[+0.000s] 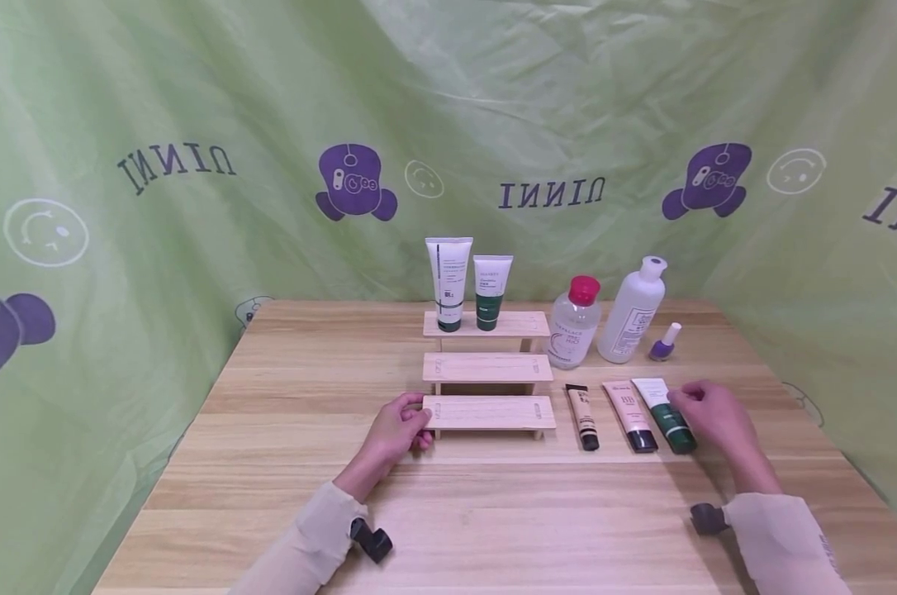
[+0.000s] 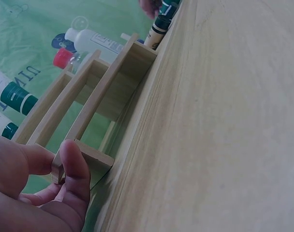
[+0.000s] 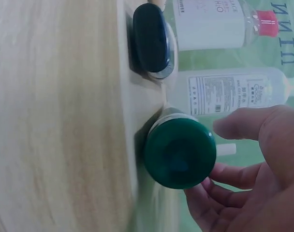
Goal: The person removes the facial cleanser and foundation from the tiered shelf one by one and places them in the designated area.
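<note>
My left hand pinches the left end of the lowest step of a three-tier wooden display stand, thumb and fingers at its corner in the left wrist view. My right hand is at the right side of a white-and-green tube lying on the table. In the right wrist view, its thumb and fingers are spread apart beside the green cap; whether they touch the tube is unclear. Left of that tube lie a pink BB tube and a small beige tube with a black cap.
On the top tier stand a tall white tube and a shorter white-and-green tube. A clear red-capped bottle, a white bottle and purple nail polish stand behind the lying tubes. A green printed cloth hangs behind the table.
</note>
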{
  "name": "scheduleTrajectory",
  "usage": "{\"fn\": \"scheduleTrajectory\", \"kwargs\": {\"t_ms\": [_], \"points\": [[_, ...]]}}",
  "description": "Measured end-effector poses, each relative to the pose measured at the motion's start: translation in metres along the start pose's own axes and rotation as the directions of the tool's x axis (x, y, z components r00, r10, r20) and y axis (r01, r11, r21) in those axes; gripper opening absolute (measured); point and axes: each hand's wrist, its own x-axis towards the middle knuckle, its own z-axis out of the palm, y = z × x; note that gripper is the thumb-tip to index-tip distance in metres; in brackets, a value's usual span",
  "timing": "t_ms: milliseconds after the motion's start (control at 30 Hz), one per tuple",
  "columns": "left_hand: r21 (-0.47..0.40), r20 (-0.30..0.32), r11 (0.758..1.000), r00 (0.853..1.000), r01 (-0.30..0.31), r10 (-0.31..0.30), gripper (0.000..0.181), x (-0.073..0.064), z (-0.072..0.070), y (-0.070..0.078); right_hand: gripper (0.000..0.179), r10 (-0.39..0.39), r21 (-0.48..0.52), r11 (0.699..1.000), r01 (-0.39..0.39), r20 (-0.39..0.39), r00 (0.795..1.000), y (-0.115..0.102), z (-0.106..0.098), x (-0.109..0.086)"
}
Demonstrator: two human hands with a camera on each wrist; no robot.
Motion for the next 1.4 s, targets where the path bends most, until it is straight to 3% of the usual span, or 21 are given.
{"fn": "scheduleTrajectory", "kwargs": {"t_ms": [200, 400, 567, 1000, 1400], "points": [[0.019, -0.008, 1.0, 1.0, 0.002, -0.001, 0.042, 0.0, -0.002, 0.001, 0.057, -0.042, -0.001, 0.999, 0.042, -0.082, 0.996, -0.005, 0.001, -0.001], [0.032, -0.004, 0.999, 1.0, 0.013, -0.013, 0.044, -0.001, -0.002, 0.0, 0.054, -0.033, 0.017, 0.999, 0.035, -0.1, 0.994, -0.01, 0.0, -0.002], [0.033, -0.004, 0.999, 1.0, 0.012, -0.012, 0.044, -0.001, -0.002, 0.0, 0.052, -0.087, 0.018, 0.996, 0.09, -0.134, 0.987, -0.018, -0.002, 0.0], [0.016, 0.002, 1.0, 1.0, 0.004, -0.004, 0.045, 0.0, -0.001, 0.001, 0.04, -0.214, 0.021, 0.975, 0.223, -0.212, 0.954, -0.06, -0.015, 0.009], [0.016, 0.005, 1.0, 1.0, 0.004, -0.005, 0.043, -0.001, -0.001, 0.001, 0.042, -0.291, 0.06, 0.948, 0.314, -0.242, 0.926, -0.095, -0.024, 0.003]]}}
